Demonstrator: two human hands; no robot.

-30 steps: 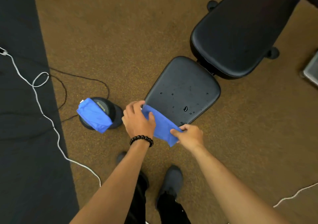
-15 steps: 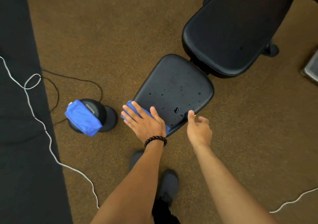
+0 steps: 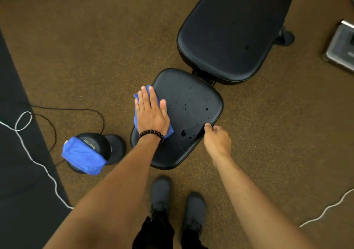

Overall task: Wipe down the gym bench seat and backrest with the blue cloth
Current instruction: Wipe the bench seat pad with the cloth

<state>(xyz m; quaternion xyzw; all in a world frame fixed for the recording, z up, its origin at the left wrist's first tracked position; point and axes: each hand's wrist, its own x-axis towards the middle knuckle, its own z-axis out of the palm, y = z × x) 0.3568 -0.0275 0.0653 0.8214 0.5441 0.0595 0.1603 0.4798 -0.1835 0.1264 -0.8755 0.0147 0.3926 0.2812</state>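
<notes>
1. Left hand (image 3: 151,114) lies flat, fingers spread, pressing the blue cloth (image 3: 168,130) onto the seat (image 3: 187,103) at its left edge
2. Right hand (image 3: 216,139) is loosely curled, thumb tip touching the seat's right rim, grasping nothing
3. Water droplets (image 3: 183,132) dot the seat's right half
4. Backrest (image 3: 229,38) sits just beyond, far right
5. Another blue cloth drapes a dumbbell (image 3: 95,145) on the floor, left

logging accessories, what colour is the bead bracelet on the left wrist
Black beads, seen in the head view.

The dumbbell (image 3: 92,143) end bears unreadable, upside-down lettering.
</notes>
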